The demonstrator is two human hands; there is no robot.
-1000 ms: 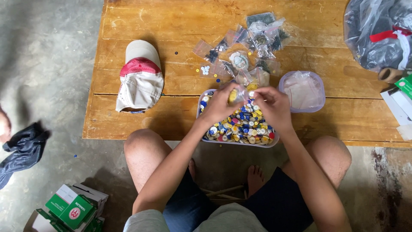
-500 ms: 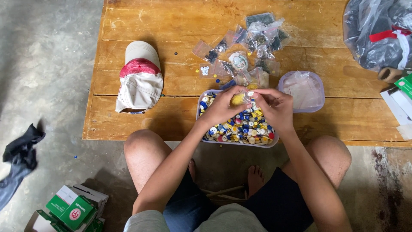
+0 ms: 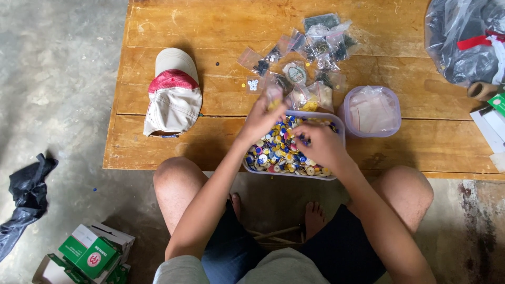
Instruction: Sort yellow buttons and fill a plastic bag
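Observation:
A clear rectangular tub full of mixed coloured buttons sits at the near edge of the low wooden table. My left hand is raised over the tub's far left corner, pinching a small clear bag with yellow pieces inside. My right hand reaches down into the buttons, fingers curled among them; what it grips is hidden. Beyond the tub lies a heap of small clear bags holding sorted buttons.
A beige and red cap lies at the table's left. A round lidded plastic tub stands right of the button tub. A large clear bag fills the far right corner. Green boxes and dark cloth lie on the concrete floor.
My left hand has lifted away from my right, carrying the small bag toward the far side. My right hand has dropped into the buttons.

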